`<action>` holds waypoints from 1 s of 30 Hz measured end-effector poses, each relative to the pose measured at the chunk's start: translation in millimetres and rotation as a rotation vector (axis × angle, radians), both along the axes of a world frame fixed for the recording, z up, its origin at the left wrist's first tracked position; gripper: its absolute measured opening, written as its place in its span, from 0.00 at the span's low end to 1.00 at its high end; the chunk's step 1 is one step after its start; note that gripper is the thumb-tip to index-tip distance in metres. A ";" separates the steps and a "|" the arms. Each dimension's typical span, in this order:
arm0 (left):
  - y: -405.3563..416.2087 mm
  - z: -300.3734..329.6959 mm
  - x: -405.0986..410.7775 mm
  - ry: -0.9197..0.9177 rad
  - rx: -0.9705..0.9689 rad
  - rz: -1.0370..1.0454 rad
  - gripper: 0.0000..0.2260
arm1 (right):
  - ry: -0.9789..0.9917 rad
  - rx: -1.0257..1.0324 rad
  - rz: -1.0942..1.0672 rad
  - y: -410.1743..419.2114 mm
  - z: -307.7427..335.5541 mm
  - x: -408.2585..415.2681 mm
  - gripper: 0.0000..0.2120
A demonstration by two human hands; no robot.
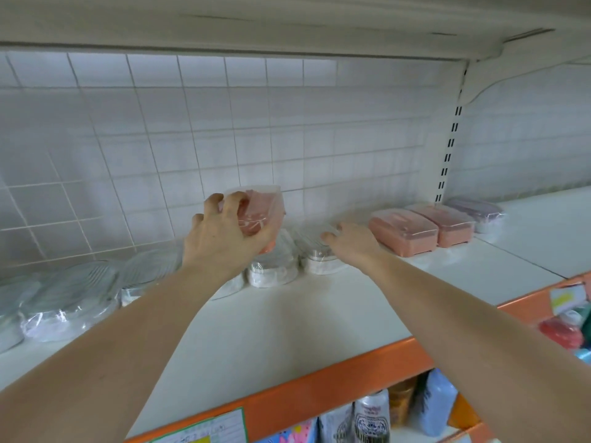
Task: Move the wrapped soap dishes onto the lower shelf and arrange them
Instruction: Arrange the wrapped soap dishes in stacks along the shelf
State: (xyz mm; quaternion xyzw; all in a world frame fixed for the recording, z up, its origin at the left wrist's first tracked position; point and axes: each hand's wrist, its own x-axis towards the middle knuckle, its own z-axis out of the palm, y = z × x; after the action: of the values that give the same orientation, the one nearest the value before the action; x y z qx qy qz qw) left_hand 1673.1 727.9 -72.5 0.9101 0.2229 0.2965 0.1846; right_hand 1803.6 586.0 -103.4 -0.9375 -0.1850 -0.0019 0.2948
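Pink under clear film, the wrapped soap dish point(260, 212) is being held up off the shelf point(287, 314) by the left hand point(224, 238), whose fingers point(235, 203) are curling over its top and near side and gripping it. It is sitting tilted in the grip, its long axis running roughly away from the person toward the tiled wall point(224, 123), just above the white round dishes point(271, 270) that are lining the back of the shelf.

To its right, the right hand point(351, 241) is reaching forward with fingers point(332, 233) stretched out and lying on another white wrapped dish point(319, 257); whether they are gripping or only touching it, I cannot tell. Just beyond that hand, two more pink dishes point(422, 228) are lying side by side, touching, with a purple dish point(476, 212) behind the upright post point(447, 155).

Judging from this, the lifted dish belongs either beside that pink pair or down below, and the left hand is the one carrying it, so the move is running rightward or downward past the right forearm. Open room is lying across the bare front of the shelf, between the row of dishes and the orange edge point(319, 388). Below that edge, the lower shelf is looking crowded with bottles point(374, 414), so clearance there is tight, and the slick film is likely making the grip slippery.
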 end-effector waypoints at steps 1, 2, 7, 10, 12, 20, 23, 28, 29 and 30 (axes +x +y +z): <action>-3.5 0.2 3.7 -0.010 -0.007 -0.021 0.30 | -0.020 0.048 0.010 -1.4 0.8 -3.1 0.18; -8.1 -0.4 8.0 -0.025 -0.016 -0.042 0.30 | -0.003 0.137 0.027 -3.3 2.1 -7.1 0.16; -41.9 -11.0 27.7 -0.044 -0.010 -0.178 0.29 | 0.422 0.666 0.136 -15.5 14.2 -20.8 0.20; -61.5 -10.8 35.4 -0.050 0.023 -0.238 0.29 | 0.527 0.813 0.149 -34.8 21.1 -20.4 0.18; -74.5 -6.4 43.7 -0.063 0.074 -0.281 0.31 | 0.559 0.911 0.146 -49.2 25.6 -17.4 0.18; -129.5 -6.9 103.7 -0.164 0.022 -0.514 0.31 | 0.543 1.005 0.035 -110.0 35.8 44.0 0.13; -148.7 -11.4 135.8 -0.155 -0.037 -0.499 0.28 | 0.393 0.822 -0.006 -126.1 32.6 79.7 0.23; -177.4 -15.9 179.9 -0.109 -0.055 -0.434 0.25 | 0.226 0.566 0.029 -155.8 34.2 124.9 0.24; -181.3 -18.0 186.1 -0.093 -0.053 -0.420 0.24 | 0.181 0.509 0.032 -160.4 32.2 134.0 0.24; -184.4 -20.7 191.0 -0.073 -0.049 -0.410 0.24 | 0.142 0.462 0.034 -164.4 29.8 139.7 0.25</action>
State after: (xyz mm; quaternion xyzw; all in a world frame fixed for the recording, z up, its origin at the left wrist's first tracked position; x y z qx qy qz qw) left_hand 1864.2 543.5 -93.2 0.9203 0.0332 0.2802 0.2710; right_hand 1943.4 421.6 -73.6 -0.8396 -0.1740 0.0266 0.5139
